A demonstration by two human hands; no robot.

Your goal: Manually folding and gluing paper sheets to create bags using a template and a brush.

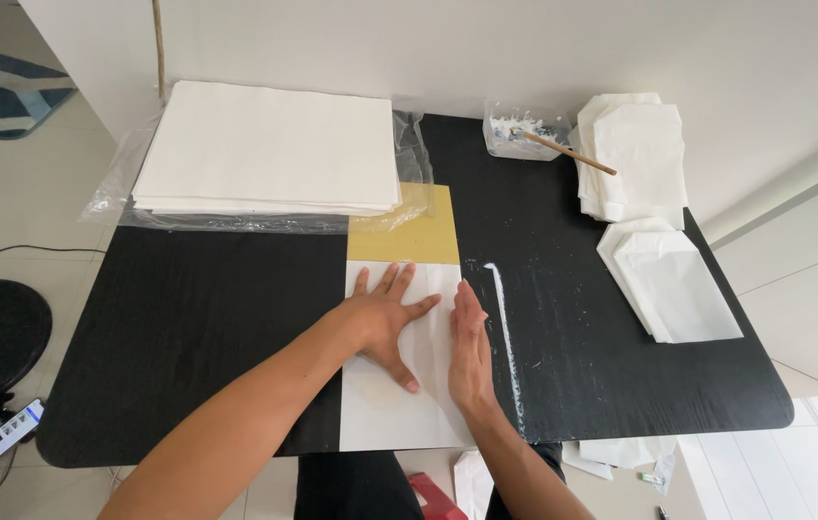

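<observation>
A person's left hand [385,323] lies flat, fingers spread, on a white paper sheet [399,404] on a black table [187,327]; the right hand [469,347], flat and seemingly grasping nothing, presses its right edge. The sheet's long axis runs from the person toward the wall.

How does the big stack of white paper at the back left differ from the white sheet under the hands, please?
The stack of white paper is thick, many sheets deep, and lies untouched on clear plastic wrap; the white sheet is thin and pressed flat by the left hand and right hand. The sheet is narrower. Both are plain white and rest on the black table.
</observation>
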